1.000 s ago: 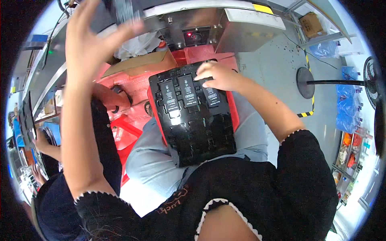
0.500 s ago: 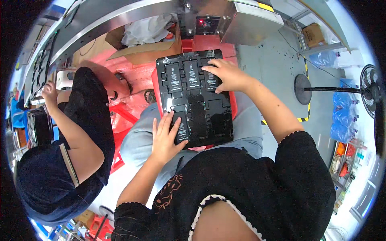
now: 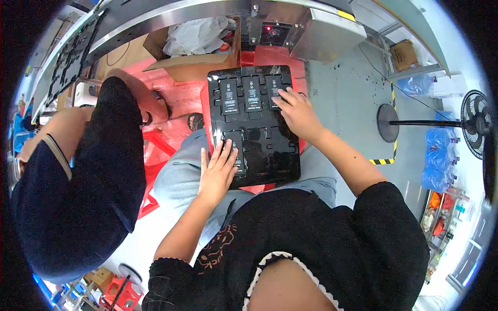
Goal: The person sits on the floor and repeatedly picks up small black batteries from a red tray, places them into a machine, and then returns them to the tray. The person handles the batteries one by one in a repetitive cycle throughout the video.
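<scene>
A black plastic tray (image 3: 259, 179) with moulded compartments rests on my lap. Three flat black batteries with white print, a left one (image 3: 228, 98), a middle one (image 3: 252, 98) and a right one (image 3: 273, 85), fill its far row. Another flat battery (image 3: 240, 165) lies in the near left compartment, while the near middle and near right ones hold none. My left hand (image 3: 215, 179) lies with spread fingers over that near battery, partly hiding it. With fingers stretched out, my right hand (image 3: 300, 116) touches the far right battery and covers its lower part.
A cardboard box (image 3: 194, 67) with white plastic bags stands beyond the tray, under a metal bench (image 3: 192, 11). A co-worker in dark clothes (image 3: 78, 192) sits close on my left. At the right is a black standing fan (image 3: 474, 116) on a round base.
My right hand has drawn its thumb and fingers closer together and shifted toward me on the far right battery. The tray has turned slightly. The co-worker's arm has moved left, away from me.
</scene>
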Demonstrator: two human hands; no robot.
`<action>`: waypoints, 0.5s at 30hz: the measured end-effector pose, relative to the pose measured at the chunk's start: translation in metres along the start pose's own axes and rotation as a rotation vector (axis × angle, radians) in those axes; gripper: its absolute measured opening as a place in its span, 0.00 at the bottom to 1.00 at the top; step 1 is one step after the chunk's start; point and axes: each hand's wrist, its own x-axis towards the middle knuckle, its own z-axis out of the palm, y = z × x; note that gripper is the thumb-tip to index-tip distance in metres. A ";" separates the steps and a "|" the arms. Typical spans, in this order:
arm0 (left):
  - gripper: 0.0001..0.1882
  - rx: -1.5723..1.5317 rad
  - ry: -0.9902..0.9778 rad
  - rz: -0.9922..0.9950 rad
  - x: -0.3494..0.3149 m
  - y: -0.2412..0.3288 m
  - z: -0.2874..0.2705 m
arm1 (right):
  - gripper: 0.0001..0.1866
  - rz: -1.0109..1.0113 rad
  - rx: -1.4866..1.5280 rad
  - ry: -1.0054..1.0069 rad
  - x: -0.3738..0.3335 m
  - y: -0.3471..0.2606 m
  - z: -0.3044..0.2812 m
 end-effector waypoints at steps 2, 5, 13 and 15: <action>0.29 -0.048 0.015 -0.013 0.006 0.000 0.002 | 0.22 0.001 0.294 0.099 0.020 0.000 -0.016; 0.29 -0.068 0.019 -0.016 0.012 -0.002 0.005 | 0.15 -0.133 0.409 0.307 0.073 -0.016 -0.085; 0.26 -0.225 0.150 0.051 0.032 -0.004 -0.056 | 0.35 -0.297 0.005 0.595 0.239 0.042 -0.205; 0.24 -0.264 0.419 0.187 0.068 -0.013 -0.104 | 0.47 -0.164 -0.155 0.432 0.286 0.097 -0.202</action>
